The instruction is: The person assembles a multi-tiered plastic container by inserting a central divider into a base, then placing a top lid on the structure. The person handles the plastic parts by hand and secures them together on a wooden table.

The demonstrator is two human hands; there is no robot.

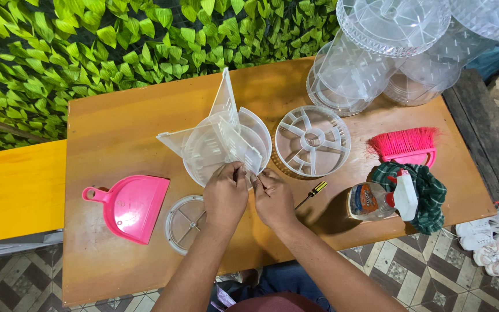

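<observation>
A clear plastic rotating organiser part point(220, 136) with upright divider panels stands on a round tray in the middle of the orange table point(122, 124). My left hand point(224, 195) and my right hand point(272, 197) meet at its near edge, both pinching the lower rim of a clear panel. Something small and thin sits between the fingers; I cannot tell what it is. A screwdriver point(312, 193) with a yellow and black handle lies just right of my right hand. A small clear round lid point(185, 222) lies below my left hand.
A round clear spoked base point(313, 140) lies to the right. Stacked clear plastic containers point(376, 52) fill the back right. A pink dustpan point(129, 206), pink brush point(404, 145), spray bottle point(382, 199) and green checked cloth point(431, 193) also lie about. White shoes point(495, 237) sit on the tiled floor.
</observation>
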